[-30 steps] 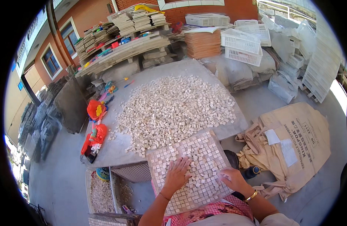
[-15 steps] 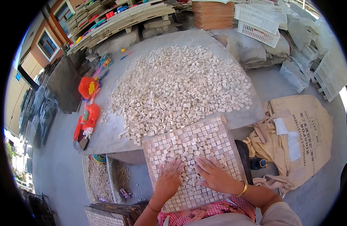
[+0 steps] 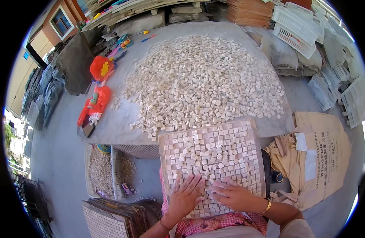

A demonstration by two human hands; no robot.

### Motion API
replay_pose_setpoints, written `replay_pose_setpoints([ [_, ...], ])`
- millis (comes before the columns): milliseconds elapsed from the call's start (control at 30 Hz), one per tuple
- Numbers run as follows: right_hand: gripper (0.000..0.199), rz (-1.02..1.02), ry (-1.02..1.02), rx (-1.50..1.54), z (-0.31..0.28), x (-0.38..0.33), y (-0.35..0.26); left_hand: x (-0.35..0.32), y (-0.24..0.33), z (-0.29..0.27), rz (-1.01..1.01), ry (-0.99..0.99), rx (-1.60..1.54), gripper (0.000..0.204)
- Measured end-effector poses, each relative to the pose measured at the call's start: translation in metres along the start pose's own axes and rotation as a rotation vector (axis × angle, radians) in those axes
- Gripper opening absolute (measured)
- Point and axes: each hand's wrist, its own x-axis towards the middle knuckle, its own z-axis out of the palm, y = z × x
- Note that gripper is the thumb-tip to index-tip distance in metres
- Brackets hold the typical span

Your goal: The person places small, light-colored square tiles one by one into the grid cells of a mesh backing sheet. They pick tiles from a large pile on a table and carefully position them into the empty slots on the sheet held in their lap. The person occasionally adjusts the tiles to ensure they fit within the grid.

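A square grid board (image 3: 252, 158) rests on my lap, its far edge against the stone table. Small pale stone cubes fill many of its cells, and loose cubes (image 3: 208, 152) lie scattered over its middle. My left hand (image 3: 186, 193) is flat on the near left part of the board, fingers stretched out over the cubes. Beside it, my right hand (image 3: 232, 195) lies palm down on the near right part, fingers extended toward the left hand. Neither hand grips anything; cubes under the palms are hidden.
A broad heap of cubes (image 3: 206, 79) covers much of the table (image 3: 131, 137). Red plastic bags (image 3: 99, 97) and a phone (image 3: 88, 130) lie at its left edge. Lower left are a crate of chips (image 3: 100, 170) and stacked boards (image 3: 107, 220). A tan sack (image 3: 325, 158) lies right.
Both hands have slid nearer to me over the board, and the right hand has turned more sideways. Loose cubes have shifted. The whole view has also shifted.
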Motion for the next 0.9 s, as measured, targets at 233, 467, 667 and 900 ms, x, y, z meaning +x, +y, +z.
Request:
replay_pose_setpoints([
  [233, 0.03, 0.152, 0.24, -0.034, -0.016, 0.023, 0.009, -0.01, -0.019, -0.005, -0.052, 0.155, -0.08, 0.04],
  [467, 0.028, 0.054, 0.082, -0.091, -0.005, 0.034, -0.006, -0.042, -0.007, -0.002, -0.139, 0.306, -0.281, 0.027],
  [667, 0.028, 0.309, 0.278, 0.035, -0.024, -0.004, 0.001, -0.064, -0.012, 0.008, -0.186, 0.34, -0.256, 0.028],
  [900, 0.036, 0.453, 0.156, 0.18, 0.001, -0.021, -0.028, -0.031, 0.027, 0.023, 0.253, 0.091, -0.296, 0.037],
])
